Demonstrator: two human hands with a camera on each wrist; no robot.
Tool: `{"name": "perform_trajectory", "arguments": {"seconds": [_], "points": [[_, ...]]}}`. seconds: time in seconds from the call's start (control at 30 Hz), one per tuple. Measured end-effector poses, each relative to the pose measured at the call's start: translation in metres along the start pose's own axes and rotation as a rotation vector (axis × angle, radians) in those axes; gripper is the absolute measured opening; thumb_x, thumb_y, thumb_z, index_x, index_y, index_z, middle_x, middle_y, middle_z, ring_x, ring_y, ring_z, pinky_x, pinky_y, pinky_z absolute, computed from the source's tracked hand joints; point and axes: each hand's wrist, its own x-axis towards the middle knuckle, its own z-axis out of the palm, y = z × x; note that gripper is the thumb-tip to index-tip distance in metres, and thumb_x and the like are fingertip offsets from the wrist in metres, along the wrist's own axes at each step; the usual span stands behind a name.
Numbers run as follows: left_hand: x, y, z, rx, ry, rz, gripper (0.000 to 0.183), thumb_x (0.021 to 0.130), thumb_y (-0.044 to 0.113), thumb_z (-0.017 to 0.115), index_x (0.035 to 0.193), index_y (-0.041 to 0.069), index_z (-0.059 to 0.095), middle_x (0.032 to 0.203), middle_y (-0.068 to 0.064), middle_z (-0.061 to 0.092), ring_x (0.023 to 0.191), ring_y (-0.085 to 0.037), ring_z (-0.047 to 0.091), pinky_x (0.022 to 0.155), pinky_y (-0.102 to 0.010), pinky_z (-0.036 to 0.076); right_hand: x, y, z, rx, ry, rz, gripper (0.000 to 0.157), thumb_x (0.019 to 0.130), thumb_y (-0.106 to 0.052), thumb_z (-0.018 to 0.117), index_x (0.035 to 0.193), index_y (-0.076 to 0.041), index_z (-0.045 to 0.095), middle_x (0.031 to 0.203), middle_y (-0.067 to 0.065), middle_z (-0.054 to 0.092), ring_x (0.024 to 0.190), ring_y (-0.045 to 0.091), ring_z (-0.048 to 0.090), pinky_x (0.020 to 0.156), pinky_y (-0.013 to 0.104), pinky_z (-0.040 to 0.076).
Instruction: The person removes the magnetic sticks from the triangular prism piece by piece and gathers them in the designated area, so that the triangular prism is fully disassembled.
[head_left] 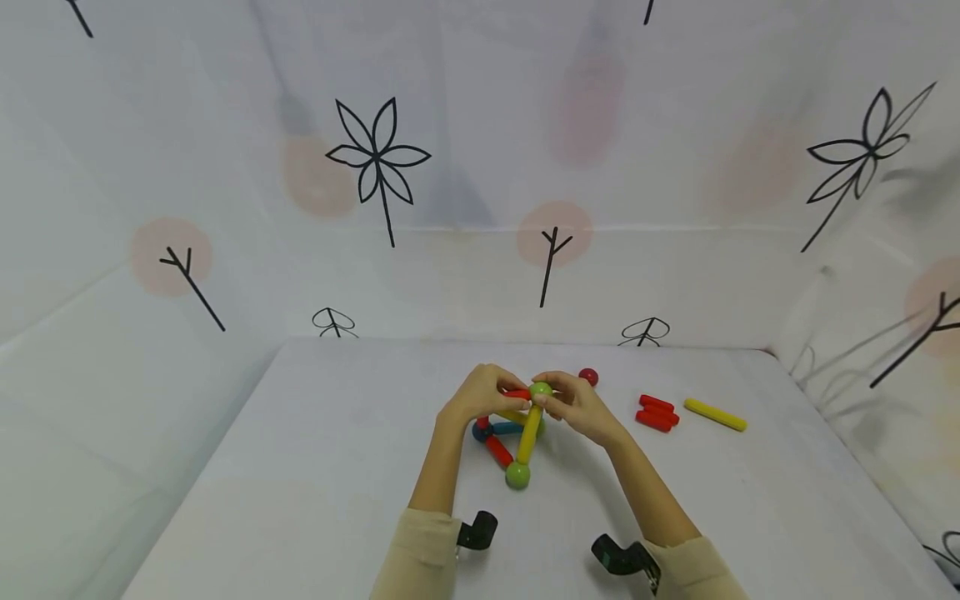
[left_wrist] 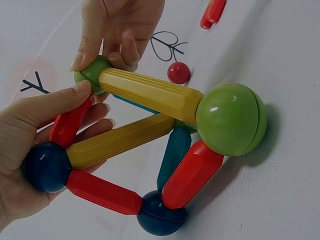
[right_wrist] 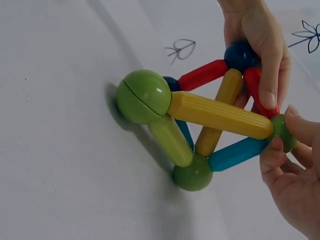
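A frame of coloured rods and balls stands on the table between both hands. My left hand [head_left: 482, 393] holds a short red rod [left_wrist: 71, 123] near the frame's top, thumb over it and fingers behind. At that rod's far end, my right hand [head_left: 581, 407] pinches a green ball [head_left: 540, 390] between thumb and fingers. A long yellow rod [head_left: 529, 435] slopes from this ball down to a lower green ball [head_left: 517, 475]. Against the left palm sits a dark blue ball [left_wrist: 48, 167]. A blue rod [right_wrist: 238, 154] and a light green rod [right_wrist: 171, 140] meet another green ball [right_wrist: 193, 172].
Right of the hands lie several short red rods [head_left: 657, 413] and a long yellow rod [head_left: 715, 414]. A red ball [head_left: 588, 377] rests behind the right hand. A white sheet with plant drawings [head_left: 450, 283] hangs behind the white table [head_left: 315, 500].
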Motion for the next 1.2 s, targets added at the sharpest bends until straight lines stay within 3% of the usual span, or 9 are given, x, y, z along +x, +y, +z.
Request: {"name": "perform_trajectory", "arguments": {"seconds": [0.13,0.3,0.4,0.6,0.8,1.0,1.2], "points": [[0.0,0.0,-0.001,0.012,0.0,-0.008,0.023,0.081,0.02,0.074,0.099,0.006,0.074,0.095,-0.004,0.071,0.081,-0.011,0.057,0.069,-0.021,0.048,0.002,0.0,0.001,0.009,0.003,0.007,0.035,0.092,-0.012,0.061,0.121,0.006,0.053,0.112,0.019,0.057,0.092,0.03,0.059,0.076,0.035,0.051],[0.001,0.001,-0.001,0.02,0.006,0.015,0.023,0.081,0.022,0.074,0.098,0.006,0.074,0.097,-0.005,0.071,0.082,-0.011,0.056,0.068,-0.02,0.047,0.004,0.002,0.002,-0.051,0.01,-0.089,0.03,0.089,-0.003,0.062,0.118,0.004,0.059,0.118,0.02,0.058,0.104,0.032,0.055,0.09,0.032,0.048],[0.002,0.0,0.0,0.021,0.011,0.019,0.024,0.081,0.024,0.074,0.098,0.006,0.074,0.096,-0.005,0.071,0.081,-0.011,0.056,0.069,-0.02,0.047,0.005,-0.001,0.004,-0.082,0.039,-0.111,0.029,0.086,0.001,0.064,0.114,0.006,0.06,0.115,0.022,0.059,0.103,0.037,0.053,0.087,0.027,0.048],[0.002,-0.001,0.0,0.017,0.005,0.006,0.022,0.082,0.021,0.074,0.099,0.007,0.074,0.097,-0.005,0.071,0.084,-0.011,0.058,0.07,-0.02,0.048,-0.002,-0.028,0.009,-0.131,0.113,-0.047,0.033,0.08,-0.002,0.072,0.11,0.008,0.063,0.11,0.023,0.06,0.099,0.037,0.054,0.082,0.029,0.05],[0.002,-0.002,0.001,0.018,0.009,0.01,0.023,0.081,0.021,0.075,0.098,0.006,0.074,0.097,-0.005,0.071,0.083,-0.011,0.058,0.069,-0.02,0.048,0.004,-0.001,0.008,-0.095,0.152,0.015,0.038,0.078,-0.01,0.077,0.111,0.002,0.061,0.114,0.02,0.058,0.091,0.031,0.064,0.079,0.033,0.054],[0.002,-0.001,0.001,0.013,0.017,0.014,0.023,0.081,0.02,0.075,0.099,0.005,0.074,0.097,-0.005,0.072,0.084,-0.012,0.059,0.072,-0.021,0.049,0.004,0.005,0.007,-0.007,0.126,0.041,0.045,0.079,-0.013,0.076,0.114,0.007,0.054,0.116,0.021,0.055,0.086,0.029,0.067,0.075,0.031,0.054],[0.003,-0.001,0.002,0.015,0.022,0.013,0.022,0.081,0.02,0.075,0.098,0.006,0.074,0.098,-0.005,0.072,0.085,-0.012,0.059,0.073,-0.022,0.049,0.004,0.007,0.006,0.037,0.098,0.035,0.042,0.084,-0.011,0.071,0.116,0.009,0.054,0.109,0.02,0.056,0.074,0.033,0.064,0.061,0.026,0.05]]}}
